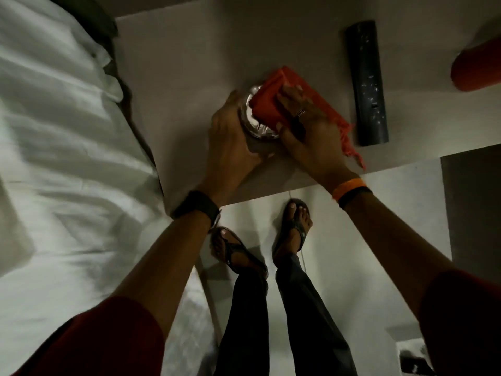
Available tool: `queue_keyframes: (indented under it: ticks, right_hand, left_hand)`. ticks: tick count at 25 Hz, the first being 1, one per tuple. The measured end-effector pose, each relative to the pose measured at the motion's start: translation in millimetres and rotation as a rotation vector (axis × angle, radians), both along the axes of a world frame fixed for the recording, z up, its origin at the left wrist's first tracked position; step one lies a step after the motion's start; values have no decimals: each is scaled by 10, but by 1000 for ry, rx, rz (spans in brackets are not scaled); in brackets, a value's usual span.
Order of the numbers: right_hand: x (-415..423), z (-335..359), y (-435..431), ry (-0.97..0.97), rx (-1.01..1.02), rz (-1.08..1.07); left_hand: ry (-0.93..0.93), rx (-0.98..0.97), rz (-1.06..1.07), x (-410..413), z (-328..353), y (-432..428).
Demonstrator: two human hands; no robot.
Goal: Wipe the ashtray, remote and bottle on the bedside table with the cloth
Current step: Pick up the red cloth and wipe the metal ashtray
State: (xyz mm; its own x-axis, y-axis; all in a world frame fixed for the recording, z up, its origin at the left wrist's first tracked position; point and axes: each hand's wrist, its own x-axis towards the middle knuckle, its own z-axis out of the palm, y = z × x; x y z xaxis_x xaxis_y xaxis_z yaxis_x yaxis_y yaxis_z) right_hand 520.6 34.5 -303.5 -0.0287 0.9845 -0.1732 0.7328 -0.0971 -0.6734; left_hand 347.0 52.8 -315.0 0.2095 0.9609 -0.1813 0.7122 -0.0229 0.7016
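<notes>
A round shiny glass ashtray [253,119] sits near the middle of the pale bedside table [176,77]. My left hand [231,142] wraps around its left and near side. My right hand [306,126] presses a folded orange-red cloth [271,96] onto the ashtray's top, with the cloth's fringe trailing to the right. A long black remote [366,82] lies flat to the right of the cloth, apart from it. At the far right edge a red rounded object [474,69], likely the bottle, is only partly in view.
A bed with white sheets [62,131] borders the table on the left. The table's front edge [271,191] runs just past my wrists. Below are a pale floor and my sandalled feet [292,229]. A dark panel [471,207] stands at the right.
</notes>
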Motion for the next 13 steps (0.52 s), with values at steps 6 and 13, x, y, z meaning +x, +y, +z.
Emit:
queue_keyframes:
  ticks: [6,13]
  right_hand:
    - [-133,-68,-200,-82,75,-5]
    - [-406,-63,-589,-43,74,25]
  left_hand:
    - [0,2,-108,30,-52,295]
    - [-24,-2,40,68,1,47]
